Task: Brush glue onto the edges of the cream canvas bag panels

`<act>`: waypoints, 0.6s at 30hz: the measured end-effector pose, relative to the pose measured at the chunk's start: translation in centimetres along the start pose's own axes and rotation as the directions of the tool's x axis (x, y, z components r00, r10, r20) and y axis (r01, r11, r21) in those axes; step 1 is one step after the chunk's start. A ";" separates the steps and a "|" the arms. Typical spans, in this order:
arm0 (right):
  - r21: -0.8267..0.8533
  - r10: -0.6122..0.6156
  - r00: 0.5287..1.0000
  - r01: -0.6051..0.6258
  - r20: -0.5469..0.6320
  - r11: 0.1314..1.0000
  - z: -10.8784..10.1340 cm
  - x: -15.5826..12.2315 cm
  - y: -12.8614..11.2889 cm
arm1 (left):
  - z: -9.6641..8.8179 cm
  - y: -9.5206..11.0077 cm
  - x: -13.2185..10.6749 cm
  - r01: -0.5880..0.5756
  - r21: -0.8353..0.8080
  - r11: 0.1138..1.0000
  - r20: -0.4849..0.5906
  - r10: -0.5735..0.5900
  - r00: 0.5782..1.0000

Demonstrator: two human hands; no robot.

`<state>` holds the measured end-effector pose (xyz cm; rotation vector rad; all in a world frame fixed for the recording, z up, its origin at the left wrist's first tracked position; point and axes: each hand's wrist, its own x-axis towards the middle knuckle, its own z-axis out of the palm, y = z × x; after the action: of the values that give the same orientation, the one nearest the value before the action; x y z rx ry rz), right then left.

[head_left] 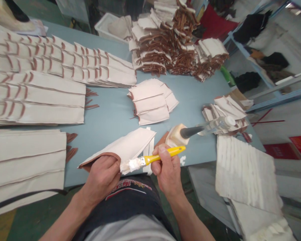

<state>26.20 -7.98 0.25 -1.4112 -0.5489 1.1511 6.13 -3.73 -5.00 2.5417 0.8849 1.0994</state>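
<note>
My right hand (167,169) is closed around the yellow handle of a paintbrush (148,160). White paste coats its bristles, which point left and lie close to the brown edge of a cream leather-like piece (132,142). That piece has a brown inner side and stands partly open like a sleeve. My left hand (102,174) grips its brown-edged opening, the fingertips partly tucked inside. Under the piece lies a white strip (148,150). Just beyond my right hand sits a cream, paste-smeared block-like object (175,135) with a dark rod-like part leaning out of it.
Overlapping rows of cream panels (40,97) cover the left of the blue-grey table (110,110). A small stack of cream pieces (152,102) lies mid-table. Tall brown-and-cream piles (163,40) stand at the back. A clear bottle (215,125) and white ridged sheets (245,174) are at right.
</note>
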 end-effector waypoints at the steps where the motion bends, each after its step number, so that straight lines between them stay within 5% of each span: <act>1: -0.002 0.008 1.000 -0.007 0.017 1.000 -0.1 0.0 0.0 | 0.0 0.0 0.0 -0.002 -0.001 1.000 -0.003 0.002 1.000; 4: 0.000 0.033 0.998 -0.033 0.046 0.999 -0.6 0.0 0.0 | -0.1 0.1 0.1 -0.006 0.012 1.000 -0.014 0.006 1.000; 9: 0.014 -0.006 0.998 0.007 -0.069 1.000 -1.4 0.5 -0.2 | 0.0 0.4 0.6 -0.037 0.028 0.999 -0.002 0.037 0.999; 14: -0.027 -0.015 1.000 0.015 -0.018 1.000 -1.1 0.8 0.2 | 0.1 0.4 0.7 -0.038 0.032 0.999 -0.007 0.039 0.999; 18: -0.054 -0.045 0.990 0.038 -0.137 0.998 -2.1 1.3 0.6 | -0.2 0.3 0.6 -0.027 0.044 0.999 -0.005 0.028 1.000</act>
<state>28.42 -7.99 -1.07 -1.5044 -0.5109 1.0040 6.44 -3.63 -4.41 2.5950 0.8875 1.1075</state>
